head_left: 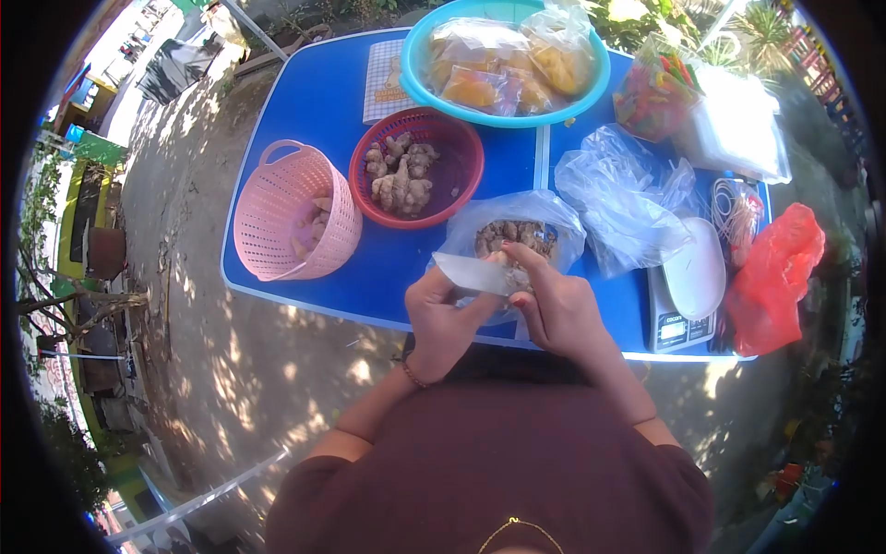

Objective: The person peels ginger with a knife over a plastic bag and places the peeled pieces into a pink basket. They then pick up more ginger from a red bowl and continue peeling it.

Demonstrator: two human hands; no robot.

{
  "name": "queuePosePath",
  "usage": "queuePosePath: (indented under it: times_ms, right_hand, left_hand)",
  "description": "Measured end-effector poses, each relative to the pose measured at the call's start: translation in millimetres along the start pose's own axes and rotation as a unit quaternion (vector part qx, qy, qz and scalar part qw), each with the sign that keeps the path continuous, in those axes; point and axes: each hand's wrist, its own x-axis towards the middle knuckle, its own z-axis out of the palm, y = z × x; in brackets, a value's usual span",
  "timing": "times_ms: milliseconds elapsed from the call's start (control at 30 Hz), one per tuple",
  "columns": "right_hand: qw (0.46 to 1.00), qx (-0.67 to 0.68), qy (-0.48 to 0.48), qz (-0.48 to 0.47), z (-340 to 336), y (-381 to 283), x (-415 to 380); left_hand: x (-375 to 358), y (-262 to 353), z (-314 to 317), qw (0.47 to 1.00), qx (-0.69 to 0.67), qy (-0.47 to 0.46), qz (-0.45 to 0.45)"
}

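Observation:
A knife with a broad pale blade (472, 273) lies across the gap between my hands, its pointed end toward the left. My right hand (561, 305) is closed at the knife's right end, where the handle is hidden by the fingers. My left hand (441, 319) is closed behind and under the blade, with the thumb stretched toward the right fingers; what it grips is hidden. A small pale piece, perhaps ginger, shows at my right fingertips. Just beyond both hands, a clear plastic bag (565, 218) lies open with brown ginger pieces (535, 236) in it.
A red basket (475, 189) holds ginger roots; a pink basket (346, 226) holds pale pieces. Behind stand a turquoise basin (411, 78) of bagged yellow food and a bag of peppers (653, 88). To the right are plastic bags (628, 198), a scale (672, 331) and a red bag (780, 282).

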Motion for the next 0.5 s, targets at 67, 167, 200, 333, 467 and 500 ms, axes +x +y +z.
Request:
queuePosePath:
  times_ms: [67, 167, 200, 333, 467, 500]
  right_hand:
    - [1.000, -0.020, 0.014, -0.003, 4, 1, 0]
    - [0.999, -0.051, 0.018, 0.001, 7, 0, 1]
    - [0.999, -0.046, 0.027, -0.001, 8, 0, 1]
    - [0.999, -0.023, 0.029, 0.010, 6, -5, 5]
    - [0.998, -0.045, 0.051, 0.008, 14, -1, 5]
    - [0.997, -0.047, 0.054, 0.010, 15, -1, 5]
  left_hand:
    - [0, 1, 0, 1.000, 0.004, 0.001, -0.007]
    - [0, 5, 1, 1.000, -0.011, 0.006, -0.019]
    - [0, 7, 2, 0.999, -0.020, 0.008, -0.024]
    - [0, 14, 2, 0.999, -0.005, -0.005, -0.031]
    - [-1, 15, 1, 0.999, 0.029, -0.010, -0.027]
    - [-1, 14, 1, 0.999, 0.032, -0.010, -0.025]
